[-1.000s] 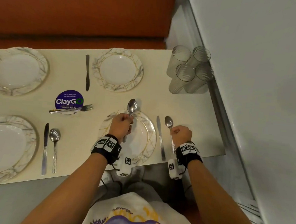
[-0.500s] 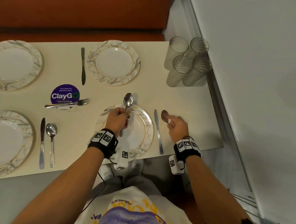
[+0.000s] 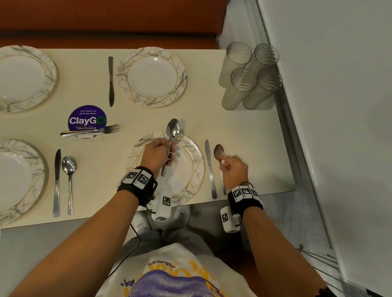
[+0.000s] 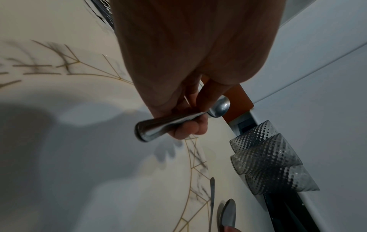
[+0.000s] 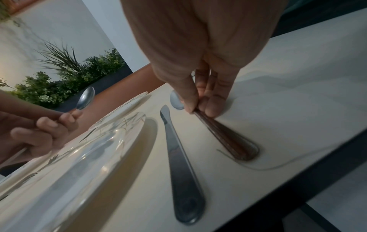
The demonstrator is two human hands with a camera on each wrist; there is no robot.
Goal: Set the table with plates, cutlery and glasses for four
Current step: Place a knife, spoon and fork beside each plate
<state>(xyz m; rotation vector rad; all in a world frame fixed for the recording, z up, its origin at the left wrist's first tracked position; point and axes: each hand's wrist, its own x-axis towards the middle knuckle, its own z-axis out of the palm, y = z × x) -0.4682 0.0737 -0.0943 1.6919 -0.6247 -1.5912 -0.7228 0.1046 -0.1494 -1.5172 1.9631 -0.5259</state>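
Four marbled plates sit on the cream table (image 3: pixel 249 128). Over the near right plate (image 3: pixel 192 171) my left hand (image 3: pixel 169 154) grips a spoon (image 3: pixel 172 131) by its handle, bowl pointing away; the left wrist view shows the fingers curled round that spoon (image 4: pixel 170 123). Right of this plate lies a knife (image 3: pixel 209 170). Beside it, my right hand (image 3: pixel 223 161) pinches the neck of a second spoon (image 3: pixel 219 151). In the right wrist view this second spoon (image 5: pixel 228 138) has its handle end down on the table, next to the knife (image 5: pixel 178 157).
Several ribbed glasses (image 3: pixel 250 76) cluster at the far right corner by the wall. A fork (image 3: pixel 90 130) rests on a purple sticker (image 3: pixel 86 118). The near left plate (image 3: pixel 5 180) has a knife (image 3: pixel 56 181) and spoon (image 3: pixel 69 179). Another knife (image 3: pixel 111 81) lies by the far middle plate (image 3: pixel 152 76).
My right hand has slid up the second spoon from its handle to the neck near the bowl, and the spoon now lies beside the knife. The left hand has kept its spoon over the plate.
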